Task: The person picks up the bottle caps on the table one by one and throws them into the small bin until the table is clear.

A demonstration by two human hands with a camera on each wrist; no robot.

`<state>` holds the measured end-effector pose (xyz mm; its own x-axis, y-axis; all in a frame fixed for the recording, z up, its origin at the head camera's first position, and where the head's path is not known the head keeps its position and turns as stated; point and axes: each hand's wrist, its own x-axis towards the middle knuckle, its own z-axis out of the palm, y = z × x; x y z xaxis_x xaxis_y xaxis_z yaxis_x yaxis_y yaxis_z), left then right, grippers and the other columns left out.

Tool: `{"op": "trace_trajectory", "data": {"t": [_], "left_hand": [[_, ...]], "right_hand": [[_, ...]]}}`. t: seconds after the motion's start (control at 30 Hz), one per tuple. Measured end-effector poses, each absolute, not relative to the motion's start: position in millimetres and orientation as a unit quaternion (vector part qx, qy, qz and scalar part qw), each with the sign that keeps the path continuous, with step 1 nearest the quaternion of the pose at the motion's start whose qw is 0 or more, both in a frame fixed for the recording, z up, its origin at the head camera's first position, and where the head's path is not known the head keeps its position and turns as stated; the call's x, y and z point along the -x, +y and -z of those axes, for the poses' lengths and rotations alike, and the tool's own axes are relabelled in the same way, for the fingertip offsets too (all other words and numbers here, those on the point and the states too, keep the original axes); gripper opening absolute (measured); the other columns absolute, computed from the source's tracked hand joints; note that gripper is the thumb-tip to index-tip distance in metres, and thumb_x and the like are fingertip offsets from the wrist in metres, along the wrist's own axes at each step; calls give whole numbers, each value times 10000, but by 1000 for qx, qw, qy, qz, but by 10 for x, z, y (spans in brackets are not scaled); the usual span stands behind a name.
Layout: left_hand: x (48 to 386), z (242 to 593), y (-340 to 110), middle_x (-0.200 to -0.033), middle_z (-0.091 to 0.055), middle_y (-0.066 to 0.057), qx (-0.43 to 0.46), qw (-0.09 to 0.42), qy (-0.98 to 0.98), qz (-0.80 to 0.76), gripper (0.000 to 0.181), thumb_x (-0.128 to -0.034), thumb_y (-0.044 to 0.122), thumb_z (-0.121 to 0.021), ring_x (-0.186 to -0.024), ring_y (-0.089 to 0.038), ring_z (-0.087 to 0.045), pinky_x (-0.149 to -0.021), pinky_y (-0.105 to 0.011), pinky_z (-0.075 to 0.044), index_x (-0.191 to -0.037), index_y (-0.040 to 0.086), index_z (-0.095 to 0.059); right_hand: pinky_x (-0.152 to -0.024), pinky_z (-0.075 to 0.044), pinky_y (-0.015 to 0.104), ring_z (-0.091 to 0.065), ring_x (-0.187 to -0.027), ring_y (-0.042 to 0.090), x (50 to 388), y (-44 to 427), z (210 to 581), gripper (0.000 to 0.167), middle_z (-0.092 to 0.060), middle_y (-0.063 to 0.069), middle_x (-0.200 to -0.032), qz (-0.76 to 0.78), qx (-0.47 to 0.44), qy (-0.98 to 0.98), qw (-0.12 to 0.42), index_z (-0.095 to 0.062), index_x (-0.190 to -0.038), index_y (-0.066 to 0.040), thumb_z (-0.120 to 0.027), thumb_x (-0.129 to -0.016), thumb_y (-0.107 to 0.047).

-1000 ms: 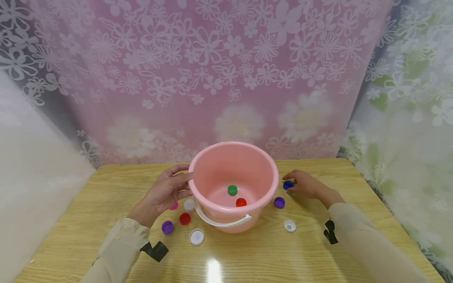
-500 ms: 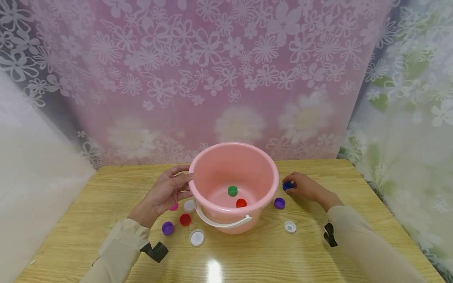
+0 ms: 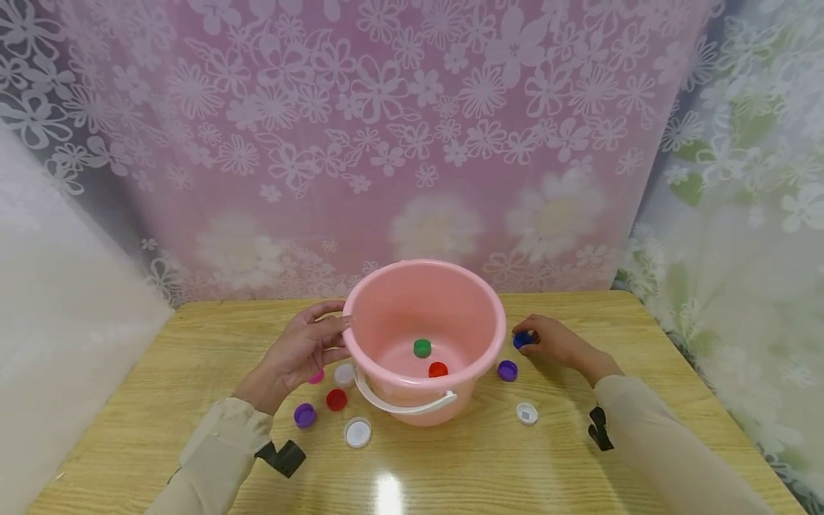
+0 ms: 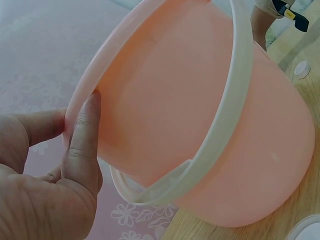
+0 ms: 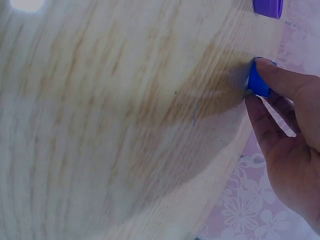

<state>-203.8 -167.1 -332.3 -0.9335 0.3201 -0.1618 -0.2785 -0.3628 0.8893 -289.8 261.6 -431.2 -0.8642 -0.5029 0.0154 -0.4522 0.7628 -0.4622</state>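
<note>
A pink bucket [image 3: 425,390] with a white handle [image 3: 412,408] stands on the table. My left hand [image 3: 302,354] pinches its rim at the left side, as the left wrist view shows with the thumb and fingers on either side of the lip. Inside the bucket lie a green bottle cap [image 3: 422,348] and a red bottle cap [image 3: 438,370]. To the right of the bucket, my right hand [image 3: 558,342] holds a blue bottle cap [image 5: 259,80] between thumb and fingers, at the tabletop. A purple cap [image 3: 507,370] lies just in front of that hand.
Left of the bucket lie a purple cap [image 3: 305,415], a red cap [image 3: 336,400], a pink cap [image 3: 316,376] and white caps, one being a wide white cap [image 3: 357,433]. Another white cap [image 3: 526,413] lies at front right. A flowered curtain [image 3: 412,143] hangs behind the table.
The right hand's fingers have closed in on the blue cap, which a second ago showed more of its top. The left hand and the bucket have stayed in place.
</note>
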Motion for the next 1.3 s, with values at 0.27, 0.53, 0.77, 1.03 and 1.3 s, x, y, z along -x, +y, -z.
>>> {"op": "trace_trajectory", "data": {"t": [0.27, 0.53, 0.77, 1.03, 1.3], "left_hand": [[2029, 3319, -1675, -817, -671, -80, -27, 179, 543, -820, 403, -953, 43, -567, -691, -173, -682, -684, -317, -577, -1309, 23, -379], [2038, 3330, -1680, -807, -667, -78, -24, 180, 541, -821, 402, -953, 47, -570, -663, -164, -674, -669, -302, -576, -1305, 34, -376], [2038, 3335, -1683, -823, -668, -86, -24, 184, 538, -822, 427, -941, 57, -595, -692, -174, -683, -678, -311, -575, -1306, 36, -374], [2043, 3347, -1690, -836, -669, -93, -20, 183, 539, -822, 405, -947, 44, -580, -698, -179, -685, -683, -318, -574, -1299, 39, -378], [2037, 3335, -1678, -827, -670, -92, -18, 182, 540, -822, 397, -950, 39, -572, -690, -174, -683, -683, -315, -575, -1296, 42, -378]], "right_hand": [[-826, -511, 474, -597, -941, 315, 2915, 2671, 4303, 362, -614, 184, -1096, 256, 237, 936, 48, -587, -1210, 62, -672, -895, -96], [-788, -531, 445, -598, -962, 318, 2906, 2716, 4007, 425, -616, 174, -1109, 291, 215, 932, 15, -560, -1247, 40, -638, -934, -237], [-855, -501, 517, -571, -1029, 367, 2865, 2669, 3576, 496, -575, 205, -1156, 326, 192, 925, -34, -504, -1324, 18, -595, -957, -302], [-849, -523, 459, -602, -979, 279, 2756, 2380, 3131, 422, -580, 132, -1149, 325, 244, 905, -123, -558, -1291, -15, -632, -939, -237], [-862, -530, 380, -595, -991, 204, 2582, 1939, 2776, 406, -572, 57, -1179, 339, 295, 887, -105, -579, -1283, -80, -654, -923, -253]]}}
